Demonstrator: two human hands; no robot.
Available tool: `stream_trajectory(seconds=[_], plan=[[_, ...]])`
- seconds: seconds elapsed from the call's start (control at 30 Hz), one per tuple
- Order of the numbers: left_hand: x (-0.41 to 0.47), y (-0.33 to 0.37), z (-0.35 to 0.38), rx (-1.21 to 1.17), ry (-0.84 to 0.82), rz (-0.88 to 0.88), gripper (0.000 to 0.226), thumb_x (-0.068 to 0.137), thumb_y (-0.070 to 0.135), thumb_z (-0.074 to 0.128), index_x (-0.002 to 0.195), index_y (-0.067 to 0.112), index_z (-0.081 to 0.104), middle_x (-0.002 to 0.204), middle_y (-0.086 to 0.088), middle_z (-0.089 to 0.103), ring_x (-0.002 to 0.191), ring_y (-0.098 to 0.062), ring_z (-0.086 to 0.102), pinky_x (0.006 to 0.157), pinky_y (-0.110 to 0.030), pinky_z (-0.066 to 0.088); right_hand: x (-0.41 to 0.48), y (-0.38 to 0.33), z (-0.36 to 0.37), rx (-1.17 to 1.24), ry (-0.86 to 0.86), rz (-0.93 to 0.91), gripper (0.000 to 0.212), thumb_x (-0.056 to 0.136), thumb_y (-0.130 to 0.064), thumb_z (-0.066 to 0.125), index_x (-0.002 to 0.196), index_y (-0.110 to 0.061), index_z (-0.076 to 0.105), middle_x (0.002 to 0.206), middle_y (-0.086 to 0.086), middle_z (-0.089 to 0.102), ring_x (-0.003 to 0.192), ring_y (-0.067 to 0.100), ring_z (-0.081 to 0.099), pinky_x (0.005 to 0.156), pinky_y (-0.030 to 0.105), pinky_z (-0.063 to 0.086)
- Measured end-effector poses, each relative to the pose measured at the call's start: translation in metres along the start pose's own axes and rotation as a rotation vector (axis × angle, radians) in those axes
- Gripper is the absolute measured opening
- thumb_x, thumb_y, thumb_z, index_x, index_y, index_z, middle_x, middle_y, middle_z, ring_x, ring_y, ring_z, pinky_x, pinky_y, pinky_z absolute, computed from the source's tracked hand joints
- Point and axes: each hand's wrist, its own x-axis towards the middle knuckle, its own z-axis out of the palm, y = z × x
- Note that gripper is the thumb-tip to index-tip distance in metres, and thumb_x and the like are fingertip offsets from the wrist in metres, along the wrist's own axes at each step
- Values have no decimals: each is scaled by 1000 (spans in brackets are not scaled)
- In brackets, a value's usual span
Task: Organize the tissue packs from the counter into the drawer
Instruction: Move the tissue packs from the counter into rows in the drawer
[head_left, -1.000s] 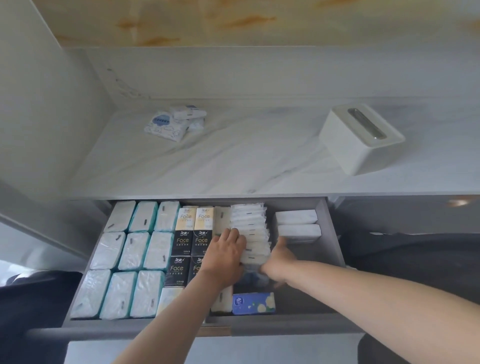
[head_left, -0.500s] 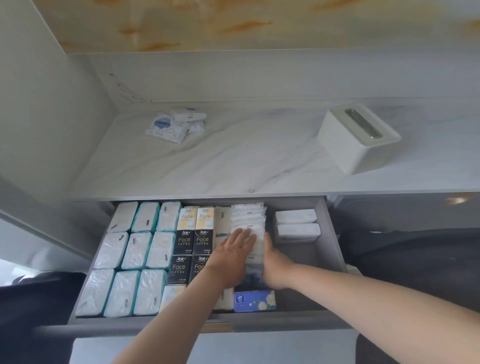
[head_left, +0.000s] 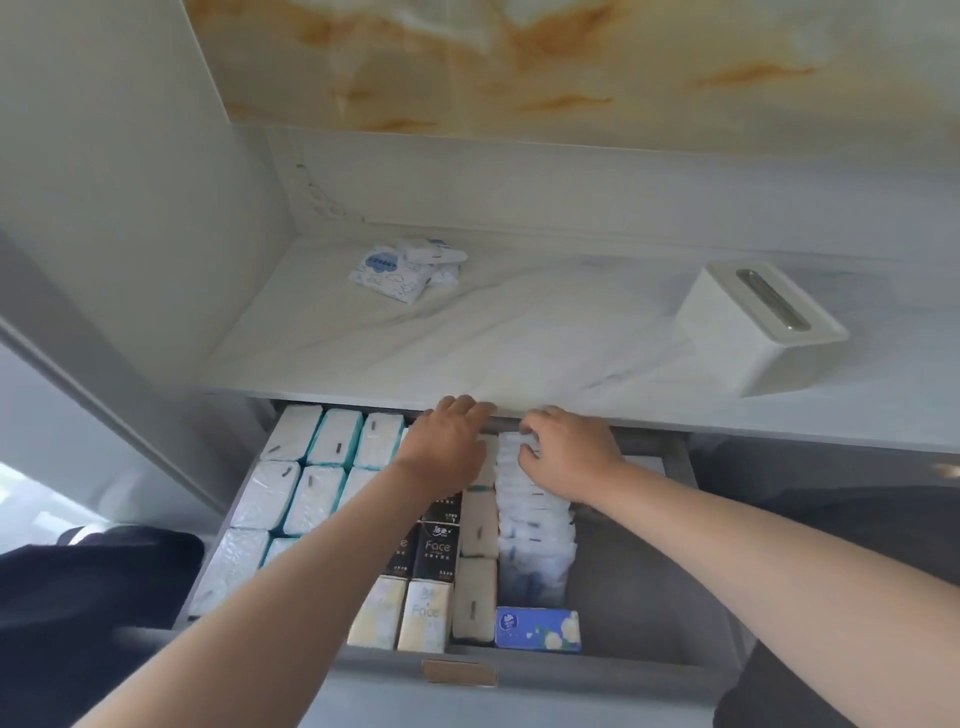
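Observation:
The grey drawer (head_left: 691, 660) stands pulled out below the counter and is packed with tissue packs in rows. A row of small white packs (head_left: 535, 525) stands on edge in the middle. My left hand (head_left: 447, 441) lies flat on the packs at the back of the drawer, fingers reaching under the counter edge. Beside it, my right hand (head_left: 566, 447) curls its fingers over the far end of the white row. On the marble counter (head_left: 519, 332), at the back left, a few small blue-and-white tissue packs (head_left: 400, 267) lie in a loose pile.
A white tissue box (head_left: 758, 327) with a slot on top sits on the counter at the right. A blue flowered pack (head_left: 537, 629) lies at the drawer's front. White-and-teal packs (head_left: 311, 467) fill the left side. The drawer's right part shows bare grey floor.
Both hands have slid from the middle of the white row toward the back of the drawer, up to the counter edge. The row now looks pressed closer together.

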Motion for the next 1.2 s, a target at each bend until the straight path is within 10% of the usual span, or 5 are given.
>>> stream_trajectory(seconds=[0.5,0.67,0.77,0.97,1.2], plan=[[113,-135,-62,39,111,-320,60,95,24,47,151,20,26,149,-5,33,133,-25,33,102,-40,37,231,-53,-44,65,237,-110,59,84,-12,59,141,-17,44,146,10,33,130,31,40,97,40,43],[150,-163,-54,14,24,-318,71,99,39,44,157,20,8,165,-2,-7,151,-21,-1,118,-41,21,296,-55,-47,-29,71,-68,94,84,-13,63,158,-15,5,166,5,0,152,23,8,112,48,29],[161,-172,-46,-27,-6,-285,76,99,46,43,158,20,2,165,-1,-4,151,-20,0,120,-39,14,314,-50,-40,-134,-26,-47,101,86,-16,62,157,-16,-11,162,11,15,144,30,27,112,48,29],[161,-169,-37,126,92,-211,70,93,49,49,153,22,26,142,-6,33,131,-25,29,103,-37,36,307,-30,-25,-316,168,-119,61,87,-14,57,145,-24,39,141,15,37,124,33,40,100,42,35],[126,-158,-37,-103,28,-203,54,97,36,51,149,30,39,161,4,21,148,-17,13,119,-31,18,270,-15,-18,219,242,-207,49,88,-4,55,134,-20,59,128,15,54,114,38,55,89,44,50]])
